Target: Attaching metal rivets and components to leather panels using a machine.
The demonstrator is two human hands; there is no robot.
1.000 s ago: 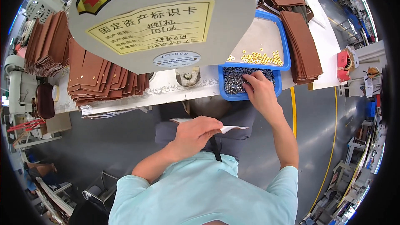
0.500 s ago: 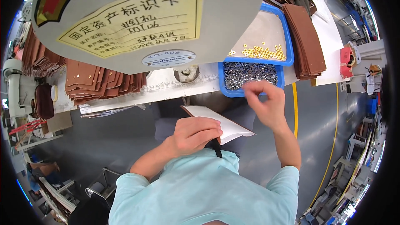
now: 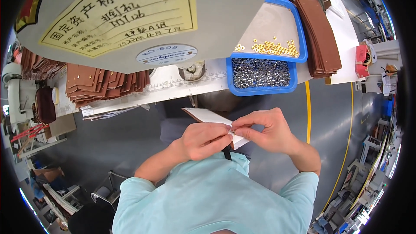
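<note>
In front of my body, my left hand [image 3: 201, 141] is closed on a flat leather piece [image 3: 209, 115] with a white face and a brown edge. My right hand [image 3: 271, 132] has its thumb and fingertips pinched together at the right part of that piece, touching or nearly touching the left fingertips. Something tiny may be between them, too small to name. Just beyond the hands, a blue tray [image 3: 262, 91] holds many small silver metal studs [image 3: 260, 73]. Behind it, a second blue tray [image 3: 302, 30] contains small gold-coloured ring-shaped pieces [image 3: 279, 49].
A large grey machine head [image 3: 225, 21] with a yellow label hangs over the white worktable [image 3: 173, 93]. Stacked brown leather pieces [image 3: 102, 84] lie at the left, another stack [image 3: 318, 34] at the right. A yellow line [image 3: 308, 112] crosses the grey floor.
My right hand has come from the silver studs' tray down and toward me, meeting the left fingertips at the leather piece. My left hand keeps its hold.
</note>
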